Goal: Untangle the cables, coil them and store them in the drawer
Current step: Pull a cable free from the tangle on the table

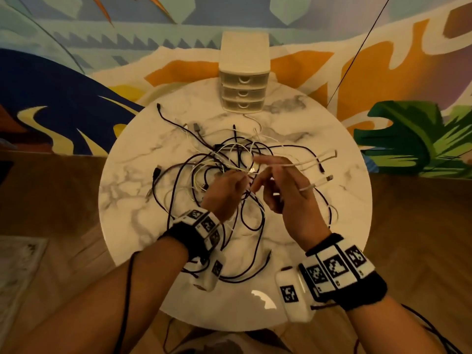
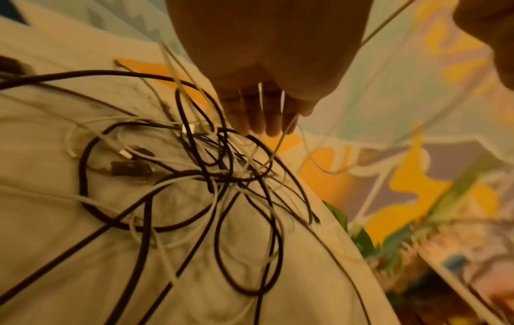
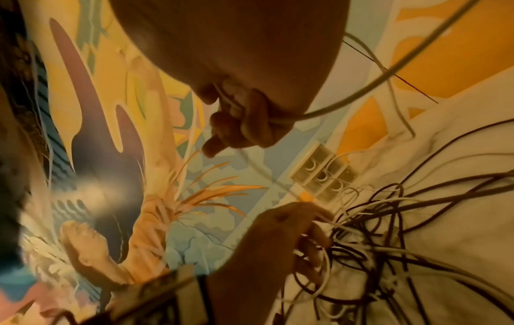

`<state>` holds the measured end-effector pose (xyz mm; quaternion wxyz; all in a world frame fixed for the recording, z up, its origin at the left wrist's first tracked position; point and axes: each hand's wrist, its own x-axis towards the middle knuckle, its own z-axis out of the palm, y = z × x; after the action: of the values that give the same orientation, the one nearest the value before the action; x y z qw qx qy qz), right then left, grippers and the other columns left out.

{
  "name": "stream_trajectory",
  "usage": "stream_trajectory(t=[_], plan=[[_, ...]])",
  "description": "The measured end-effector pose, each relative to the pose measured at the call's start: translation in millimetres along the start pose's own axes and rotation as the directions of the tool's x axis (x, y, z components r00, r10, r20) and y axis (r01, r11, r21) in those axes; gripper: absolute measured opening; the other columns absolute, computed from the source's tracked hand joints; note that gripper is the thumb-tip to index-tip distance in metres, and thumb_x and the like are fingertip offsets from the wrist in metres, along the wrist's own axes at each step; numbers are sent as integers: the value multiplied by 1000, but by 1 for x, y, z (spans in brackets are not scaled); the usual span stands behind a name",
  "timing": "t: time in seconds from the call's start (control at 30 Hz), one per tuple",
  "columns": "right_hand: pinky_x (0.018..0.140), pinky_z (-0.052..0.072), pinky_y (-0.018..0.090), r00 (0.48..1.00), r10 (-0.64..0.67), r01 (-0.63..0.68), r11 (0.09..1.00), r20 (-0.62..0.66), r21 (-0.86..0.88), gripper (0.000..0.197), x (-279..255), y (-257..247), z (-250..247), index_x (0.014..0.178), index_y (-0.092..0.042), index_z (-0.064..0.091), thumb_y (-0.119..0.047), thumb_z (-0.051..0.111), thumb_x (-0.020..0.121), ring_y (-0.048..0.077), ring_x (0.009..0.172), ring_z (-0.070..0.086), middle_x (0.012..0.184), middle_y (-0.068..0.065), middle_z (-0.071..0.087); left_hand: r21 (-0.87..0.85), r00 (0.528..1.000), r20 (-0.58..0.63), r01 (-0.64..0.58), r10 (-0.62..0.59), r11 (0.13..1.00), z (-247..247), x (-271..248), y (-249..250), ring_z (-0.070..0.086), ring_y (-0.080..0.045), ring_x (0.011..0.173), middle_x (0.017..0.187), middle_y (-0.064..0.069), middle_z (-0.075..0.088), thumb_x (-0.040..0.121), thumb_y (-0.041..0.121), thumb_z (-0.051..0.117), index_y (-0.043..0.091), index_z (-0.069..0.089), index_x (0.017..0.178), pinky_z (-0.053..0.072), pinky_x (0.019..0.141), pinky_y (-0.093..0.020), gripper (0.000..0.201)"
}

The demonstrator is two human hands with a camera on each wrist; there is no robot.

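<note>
A round marble table (image 1: 339,226) stands on a wooden floor (image 1: 421,226) before a colourful mural (image 1: 63,80).

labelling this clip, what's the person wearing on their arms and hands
Both forearms are bare, with no sleeves or gloves. Each wrist carries a black knitted band ringed with white square tiles printed with black-and-white fiducial markers, plus a white rounded camera housing bearing one more marker. The left wrist's band matches. A thin black cable trails from the left band along the forearm; another hangs from the right.
</note>
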<state>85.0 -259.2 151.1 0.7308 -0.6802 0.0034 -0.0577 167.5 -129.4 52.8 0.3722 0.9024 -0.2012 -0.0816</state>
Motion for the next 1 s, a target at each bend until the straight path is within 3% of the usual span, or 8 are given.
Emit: stream_trajectory(t=[0.13,0.23,0.33,0.5,0.63,0.77,0.9,1.0], plan=[[52,40,23,978,178,-143,951,106,-275,30,12,58,0,115,-23,57,-15,37,95,9,55,45,85,20,63,-379,966,-73,205,-250,902,-15,2,-8,56,-20,65,76,-3,63,96,26,42,17,62,88,50,66,-42,23],[72,52,44,883,424,-170,691,203,-703,36,24,106,8,134,-25,43,-28,38,99,29,76,60,96,19,66,-476,964,-53,206,-261,855,-15,-9,-3,59,-25,72,78,-7,63,92,33,45,27,64,84,52,73,-51,21],[89,44,36,845,482,-99,566,232,-818,43,36,113,18,143,-13,35,-22,38,100,35,108,57,121,20,59,-491,962,-108,168,-251,855,-23,-25,-2,61,-23,77,80,-4,64,87,33,48,31,62,78,53,76,-46,17],[84,47,39,926,339,-98,642,167,-761,42,50,124,21,133,-16,49,-31,29,99,32,97,60,104,17,63,-366,908,-350,95,-232,926,-67,-25,-2,57,0,63,75,3,64,97,16,46,14,63,88,45,59,-20,19],[42,34,19,840,539,-509,821,60,-259,38,46,124,21,113,-10,63,-28,34,99,19,50,48,71,16,59,-136,935,-355,-29,-21,990,-68,-42,8,54,7,70,74,15,56,93,12,53,19,57,81,39,63,-7,14],[39,20,11,678,733,-735,674,60,76,46,45,118,12,73,-14,63,-40,36,100,9,34,34,47,2,50,39,966,-194,-166,170,985,-33,-70,17,47,-2,68,82,9,57,92,27,47,17,64,91,43,60,-19,20],[60,37,32,693,701,-712,702,167,6,43,46,115,9,66,-14,66,-32,44,98,20,59,49,61,5,57,52,961,-67,-264,267,963,-13,-74,24,57,-15,77,89,2,64,90,32,47,18,67,91,52,62,-35,24],[54,35,27,690,714,-720,694,118,17,34,47,103,2,69,-11,55,-22,42,99,13,50,45,51,-2,52,78,952,18,-305,305,949,-10,-72,24,56,-10,84,100,3,64,88,30,53,21,64,103,52,69,-29,21]])
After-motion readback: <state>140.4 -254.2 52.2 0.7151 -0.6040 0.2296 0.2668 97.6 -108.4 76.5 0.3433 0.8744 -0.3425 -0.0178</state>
